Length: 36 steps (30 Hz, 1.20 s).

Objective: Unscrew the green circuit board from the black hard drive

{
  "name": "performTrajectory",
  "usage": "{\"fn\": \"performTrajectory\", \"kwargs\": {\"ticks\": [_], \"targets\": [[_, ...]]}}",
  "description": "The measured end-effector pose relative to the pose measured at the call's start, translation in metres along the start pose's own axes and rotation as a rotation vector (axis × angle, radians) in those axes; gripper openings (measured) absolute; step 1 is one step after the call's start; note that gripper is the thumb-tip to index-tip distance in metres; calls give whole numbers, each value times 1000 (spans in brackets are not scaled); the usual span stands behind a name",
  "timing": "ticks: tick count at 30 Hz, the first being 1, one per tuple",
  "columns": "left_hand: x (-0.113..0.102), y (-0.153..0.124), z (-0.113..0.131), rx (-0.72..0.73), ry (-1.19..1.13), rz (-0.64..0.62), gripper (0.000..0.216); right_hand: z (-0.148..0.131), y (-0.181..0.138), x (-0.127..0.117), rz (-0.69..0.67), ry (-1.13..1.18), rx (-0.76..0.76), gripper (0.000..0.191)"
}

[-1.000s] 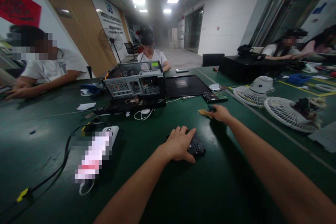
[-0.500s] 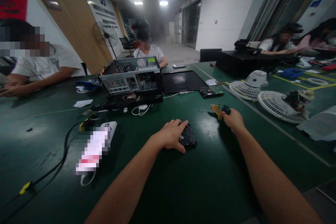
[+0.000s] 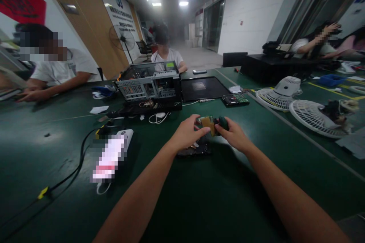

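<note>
Both my hands meet above the green table (image 3: 199, 197), holding a small green circuit board with a tan patch (image 3: 209, 123) between them. My left hand (image 3: 186, 133) pinches its left end with thumb and fingers. My right hand (image 3: 232, 133) grips its right end, where a dark green part (image 3: 223, 122) shows. Below my hands a black hard drive (image 3: 194, 150) lies flat on the table, partly hidden by my left hand.
An open computer case (image 3: 149, 87) and a black side panel (image 3: 202, 89) stand behind, with another circuit board (image 3: 235, 100). Fan grilles (image 3: 310, 117) lie at right. A phone (image 3: 111, 155) with cables lies at left. Other people sit around the table.
My right hand picked up the small board from the table and carried it left. My left hand lifted off the hard drive and took hold of the board's other end.
</note>
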State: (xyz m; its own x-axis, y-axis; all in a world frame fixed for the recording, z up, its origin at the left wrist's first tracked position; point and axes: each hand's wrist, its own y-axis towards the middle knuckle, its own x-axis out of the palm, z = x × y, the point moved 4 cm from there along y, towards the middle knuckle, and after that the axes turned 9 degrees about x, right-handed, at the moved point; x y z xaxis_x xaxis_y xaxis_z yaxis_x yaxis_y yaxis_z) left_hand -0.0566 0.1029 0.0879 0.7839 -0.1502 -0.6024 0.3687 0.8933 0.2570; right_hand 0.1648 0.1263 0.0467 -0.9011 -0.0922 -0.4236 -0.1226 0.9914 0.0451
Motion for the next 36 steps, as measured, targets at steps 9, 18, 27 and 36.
{"fn": "performTrajectory", "kwargs": {"ticks": [9,18,27,36], "targets": [[-7,2,-14,-42,-223,-5,25,-13,-11,21,-72,342,133,38],[-11,1,-14,-80,-223,2,20,-2,-3,2,-84,613,319,32],[-9,1,5,113,-208,-33,19,0,-8,14,-350,772,610,31],[2,-7,16,134,-368,-319,43,-6,-9,17,-349,800,491,32]]}}
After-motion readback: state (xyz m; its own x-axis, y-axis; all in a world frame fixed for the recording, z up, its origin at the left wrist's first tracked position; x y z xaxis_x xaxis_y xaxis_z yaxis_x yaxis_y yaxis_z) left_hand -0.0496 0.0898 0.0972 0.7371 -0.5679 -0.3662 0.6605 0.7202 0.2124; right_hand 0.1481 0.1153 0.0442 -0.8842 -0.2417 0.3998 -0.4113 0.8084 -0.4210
